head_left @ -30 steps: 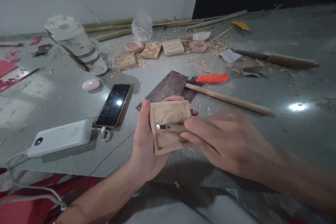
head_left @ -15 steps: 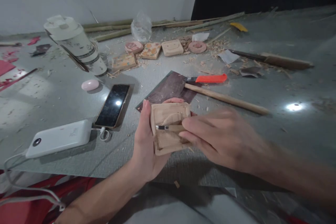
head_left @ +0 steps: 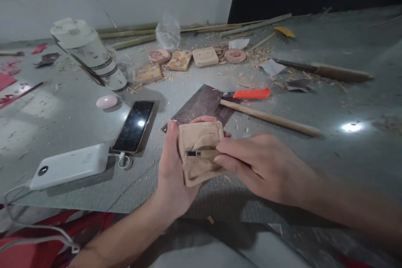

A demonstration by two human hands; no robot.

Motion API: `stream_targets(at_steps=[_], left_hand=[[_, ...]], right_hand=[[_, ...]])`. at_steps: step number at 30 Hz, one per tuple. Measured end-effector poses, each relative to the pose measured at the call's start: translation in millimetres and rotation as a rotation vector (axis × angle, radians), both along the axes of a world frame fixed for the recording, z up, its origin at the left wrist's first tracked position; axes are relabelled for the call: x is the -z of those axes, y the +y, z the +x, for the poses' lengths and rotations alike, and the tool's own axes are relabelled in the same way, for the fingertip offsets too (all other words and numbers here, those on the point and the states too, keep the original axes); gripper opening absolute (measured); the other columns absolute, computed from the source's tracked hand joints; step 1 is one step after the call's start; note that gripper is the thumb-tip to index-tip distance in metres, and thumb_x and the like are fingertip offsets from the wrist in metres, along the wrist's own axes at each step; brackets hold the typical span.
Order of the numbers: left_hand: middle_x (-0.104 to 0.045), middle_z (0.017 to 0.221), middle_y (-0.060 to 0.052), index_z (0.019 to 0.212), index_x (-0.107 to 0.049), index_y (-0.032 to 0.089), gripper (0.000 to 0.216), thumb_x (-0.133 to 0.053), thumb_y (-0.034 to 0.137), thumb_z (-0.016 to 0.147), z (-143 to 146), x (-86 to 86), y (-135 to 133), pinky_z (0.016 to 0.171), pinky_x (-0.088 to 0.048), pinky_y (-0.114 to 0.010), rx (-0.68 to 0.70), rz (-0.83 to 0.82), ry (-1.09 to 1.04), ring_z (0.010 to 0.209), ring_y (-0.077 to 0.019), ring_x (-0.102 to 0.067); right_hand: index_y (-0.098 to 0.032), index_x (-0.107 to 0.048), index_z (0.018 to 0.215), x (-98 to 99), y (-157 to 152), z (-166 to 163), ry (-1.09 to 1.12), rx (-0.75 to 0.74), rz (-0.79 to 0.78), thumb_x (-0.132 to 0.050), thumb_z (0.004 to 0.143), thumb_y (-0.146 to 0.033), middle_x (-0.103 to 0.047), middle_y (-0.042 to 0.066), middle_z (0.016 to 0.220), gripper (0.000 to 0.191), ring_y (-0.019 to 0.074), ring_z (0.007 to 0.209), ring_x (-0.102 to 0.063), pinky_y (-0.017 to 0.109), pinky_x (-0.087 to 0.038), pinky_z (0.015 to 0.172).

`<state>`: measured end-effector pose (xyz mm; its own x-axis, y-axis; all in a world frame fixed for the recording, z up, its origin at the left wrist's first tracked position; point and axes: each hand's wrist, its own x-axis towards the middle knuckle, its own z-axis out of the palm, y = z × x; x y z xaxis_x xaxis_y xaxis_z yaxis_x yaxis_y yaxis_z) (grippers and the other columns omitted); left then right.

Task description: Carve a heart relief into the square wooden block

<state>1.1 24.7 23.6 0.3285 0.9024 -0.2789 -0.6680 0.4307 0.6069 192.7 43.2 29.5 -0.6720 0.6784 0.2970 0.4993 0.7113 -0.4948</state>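
Note:
My left hand is wrapped round a square wooden block from below and the left side, its thumb along the left edge. A raised border runs round the block, with a carved hollow and a curved shape inside. Between the pinched fingers of my right hand is a carving chisel. Its short metal blade points left and lies over the block's carved face. I cannot tell how deep the tip sits in the wood.
Beyond the block lie dark sandpaper, an orange-handled knife and a wooden stick. To the left are a phone, a white power bank and a tumbler. Carved pieces sit among shavings at the back.
The block has shifted slightly left and turned a little in my left hand. The chisel stays over its face, with the blade nearer the left border.

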Motion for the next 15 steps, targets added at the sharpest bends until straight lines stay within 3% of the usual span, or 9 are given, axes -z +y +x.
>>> stream_targets(at_steps=[5, 11, 13, 15], left_hand=[[-0.081, 0.106, -0.01, 0.117, -0.078, 0.02, 0.072, -0.024, 0.066, 0.117, -5.5, 2.2, 2.1, 0.076, -0.065, -0.03, -0.007, -0.041, 0.042, 0.09, -0.0219, -0.079], [-0.08, 0.11, -0.01, 0.119, -0.078, 0.019, 0.065, -0.034, 0.067, 0.116, -8.1, 7.0, 3.6, 0.081, -0.067, -0.036, 0.062, -0.076, 0.035, 0.091, -0.0247, -0.08], [-0.081, 0.109, -0.011, 0.118, -0.078, 0.019, 0.068, -0.03, 0.067, 0.116, -6.4, 6.7, 4.0, 0.08, -0.067, -0.036, 0.055, -0.076, 0.032, 0.093, -0.0258, -0.08], [-0.082, 0.107, -0.012, 0.117, -0.077, 0.019, 0.072, -0.024, 0.067, 0.116, -4.8, 5.1, 4.3, 0.08, -0.066, -0.035, 0.032, -0.065, 0.036, 0.095, -0.0261, -0.081]], right_hand=[[-0.024, -0.053, 0.079, -2.2, 3.6, 1.3, 0.003, -0.01, -0.026, -0.053, 0.114, -0.027, -0.048, -0.009, 0.059, 0.035, 0.0103, 0.051, -0.039, 0.029, -0.026, 0.052], [-0.02, -0.063, 0.085, -5.6, 3.7, 8.0, -0.167, -0.031, 0.483, -0.052, 0.114, -0.019, -0.062, -0.002, 0.072, 0.031, 0.0132, 0.058, -0.047, 0.034, -0.025, 0.056], [-0.02, -0.063, 0.085, -3.7, 0.8, 7.0, -0.162, -0.023, 0.443, -0.051, 0.115, -0.021, -0.06, -0.003, 0.07, 0.032, 0.0131, 0.058, -0.047, 0.034, -0.026, 0.056], [-0.021, -0.06, 0.084, -0.8, -2.1, 3.7, -0.094, 0.012, 0.264, -0.051, 0.116, -0.027, -0.055, -0.006, 0.065, 0.034, 0.0119, 0.055, -0.045, 0.032, -0.026, 0.055]])
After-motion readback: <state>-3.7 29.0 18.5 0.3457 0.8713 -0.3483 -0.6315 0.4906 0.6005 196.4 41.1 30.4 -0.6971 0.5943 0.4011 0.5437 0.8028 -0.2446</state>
